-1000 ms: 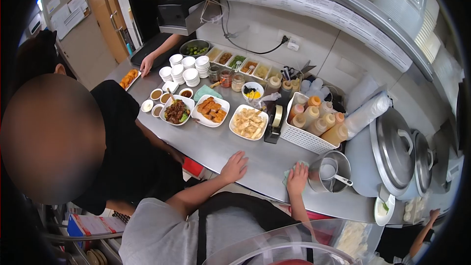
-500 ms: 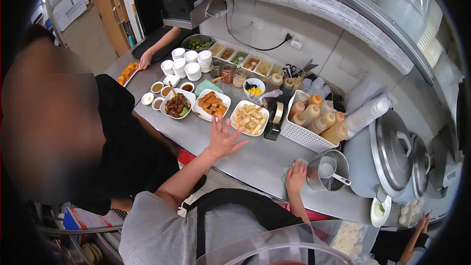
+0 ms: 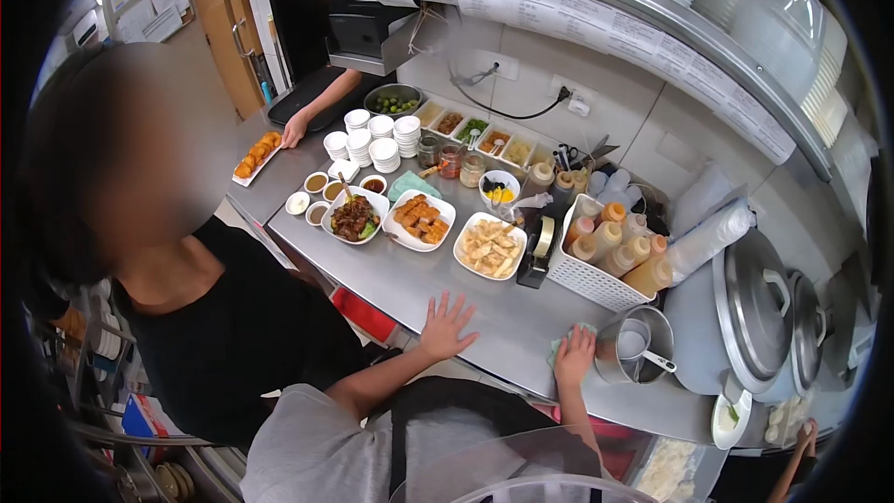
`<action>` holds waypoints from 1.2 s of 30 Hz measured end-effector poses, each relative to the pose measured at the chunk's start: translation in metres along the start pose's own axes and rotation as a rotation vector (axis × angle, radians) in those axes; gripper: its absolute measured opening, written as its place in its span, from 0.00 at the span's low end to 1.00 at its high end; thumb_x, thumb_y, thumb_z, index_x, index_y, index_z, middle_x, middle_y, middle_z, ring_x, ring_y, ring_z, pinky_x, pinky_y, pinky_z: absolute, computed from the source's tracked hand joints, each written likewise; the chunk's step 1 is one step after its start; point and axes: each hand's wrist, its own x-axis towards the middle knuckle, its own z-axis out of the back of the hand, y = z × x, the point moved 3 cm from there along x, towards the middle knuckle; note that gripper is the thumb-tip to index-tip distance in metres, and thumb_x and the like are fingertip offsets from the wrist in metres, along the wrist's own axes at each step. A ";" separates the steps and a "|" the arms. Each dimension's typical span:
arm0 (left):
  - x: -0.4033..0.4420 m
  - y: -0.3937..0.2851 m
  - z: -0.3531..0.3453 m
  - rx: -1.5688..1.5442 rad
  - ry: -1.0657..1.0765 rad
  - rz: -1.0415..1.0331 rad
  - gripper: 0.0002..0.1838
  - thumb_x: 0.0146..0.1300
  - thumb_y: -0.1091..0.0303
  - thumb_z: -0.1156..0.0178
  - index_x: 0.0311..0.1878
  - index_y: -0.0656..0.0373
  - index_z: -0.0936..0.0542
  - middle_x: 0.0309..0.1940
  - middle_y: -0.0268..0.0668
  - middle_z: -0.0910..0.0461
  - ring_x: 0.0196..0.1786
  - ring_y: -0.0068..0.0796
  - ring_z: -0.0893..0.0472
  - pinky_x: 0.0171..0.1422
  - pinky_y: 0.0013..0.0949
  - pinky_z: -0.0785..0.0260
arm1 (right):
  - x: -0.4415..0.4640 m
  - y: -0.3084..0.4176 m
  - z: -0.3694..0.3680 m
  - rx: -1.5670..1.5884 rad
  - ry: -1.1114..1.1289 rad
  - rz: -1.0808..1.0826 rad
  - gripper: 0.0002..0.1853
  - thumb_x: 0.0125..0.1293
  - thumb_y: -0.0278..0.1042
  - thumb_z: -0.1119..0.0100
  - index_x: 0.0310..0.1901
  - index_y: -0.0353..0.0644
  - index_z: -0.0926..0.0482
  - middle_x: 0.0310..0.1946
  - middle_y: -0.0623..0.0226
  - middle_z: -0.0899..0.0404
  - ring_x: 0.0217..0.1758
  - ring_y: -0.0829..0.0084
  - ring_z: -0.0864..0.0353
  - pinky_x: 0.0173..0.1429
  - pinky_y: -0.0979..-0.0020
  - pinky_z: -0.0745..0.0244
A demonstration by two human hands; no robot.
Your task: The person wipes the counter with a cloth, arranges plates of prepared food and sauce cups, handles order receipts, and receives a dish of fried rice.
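My left hand [image 3: 447,327] lies at the near edge of the steel counter [image 3: 507,331], fingers spread and nothing held. Beyond it are a white bowl of pale fried pieces [image 3: 490,247], a plate of sliced fried cutlet [image 3: 422,222] and a bowl of dark meat with greens [image 3: 355,217]. My right hand [image 3: 575,356] rests on a green cloth [image 3: 562,346], its fingers extended, just left of a metal pot [image 3: 630,345] with a white-handled scoop inside. A black tape dispenser [image 3: 537,251] stands between the pale food and the bottle basket.
A person in black [image 3: 233,326] stands at the left. Another person's hand [image 3: 294,130] touches a plate of fried pieces [image 3: 259,156]. Stacked white cups [image 3: 384,154], sauce dishes, a bottle basket [image 3: 596,281] and lidded pots [image 3: 759,307] stand on the counter.
My left hand lifted toward the food, fingers spread, then came back down to the counter edge. My right hand stayed on the cloth. The person in black has turned and shifted; the view has moved slightly.
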 end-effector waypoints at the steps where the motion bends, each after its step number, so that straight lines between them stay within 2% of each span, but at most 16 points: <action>1: 0.000 0.000 0.001 0.001 0.001 -0.001 0.32 0.53 0.43 0.49 0.59 0.50 0.35 0.63 0.45 0.45 0.64 0.58 0.49 0.62 0.62 0.59 | 0.000 -0.001 -0.001 -0.014 -0.007 0.007 0.23 0.57 0.37 0.51 0.54 0.39 0.34 0.55 0.53 0.37 0.60 0.49 0.44 0.63 0.55 0.47; 6: 0.001 -0.002 0.002 0.000 0.019 0.004 0.32 0.54 0.42 0.51 0.59 0.49 0.35 0.63 0.44 0.45 0.64 0.58 0.49 0.63 0.62 0.60 | 0.000 -0.004 -0.002 -0.031 -0.013 0.023 0.23 0.57 0.38 0.50 0.54 0.39 0.34 0.54 0.53 0.36 0.60 0.49 0.43 0.62 0.55 0.46; 14: 0.000 -0.002 0.000 0.016 0.026 0.000 0.32 0.54 0.42 0.51 0.59 0.50 0.35 0.63 0.44 0.45 0.65 0.57 0.50 0.63 0.61 0.61 | 0.000 0.002 0.006 -0.014 -0.032 0.021 0.25 0.57 0.44 0.48 0.54 0.39 0.34 0.55 0.53 0.37 0.60 0.49 0.43 0.62 0.56 0.46; 25: 0.001 -0.002 0.001 0.016 0.046 0.014 0.32 0.54 0.43 0.51 0.60 0.50 0.36 0.64 0.44 0.47 0.65 0.56 0.51 0.64 0.60 0.62 | 0.001 0.001 0.004 -0.026 -0.029 0.030 0.25 0.57 0.44 0.49 0.54 0.39 0.34 0.55 0.53 0.37 0.60 0.49 0.43 0.62 0.56 0.46; 36: 0.000 -0.002 0.004 -0.008 -0.032 0.010 0.31 0.52 0.45 0.47 0.57 0.50 0.33 0.62 0.43 0.43 0.64 0.56 0.47 0.62 0.61 0.57 | 0.000 0.000 0.002 -0.031 -0.031 0.060 0.24 0.57 0.42 0.49 0.53 0.38 0.33 0.54 0.51 0.36 0.59 0.48 0.42 0.61 0.55 0.45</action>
